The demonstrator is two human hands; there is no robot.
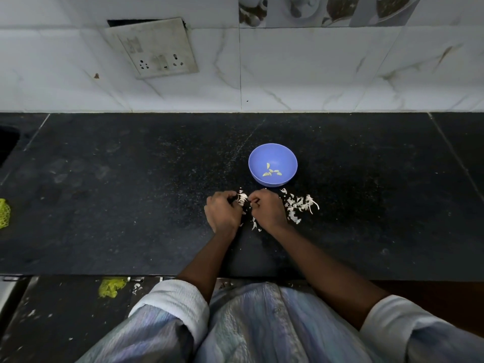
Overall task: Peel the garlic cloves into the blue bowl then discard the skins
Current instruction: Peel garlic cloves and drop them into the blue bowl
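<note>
The blue bowl [273,165] stands on the black counter and holds several peeled garlic cloves [271,171]. Just in front of it my left hand [222,212] grips a piece of garlic [242,199] with white skin showing between the fingers. My right hand [265,209] is curled close beside it, its fingertips pinching at the same garlic. Loose white skins [298,205] lie scattered on the counter to the right of my right hand, and a few more skins [254,224] lie between my wrists.
The black stone counter [131,205] ends at a white tiled wall with a switch plate [154,48]. A yellow mesh scrap [4,213] lies at the far left edge. Another yellow scrap [111,286] lies on the floor below the counter's front edge.
</note>
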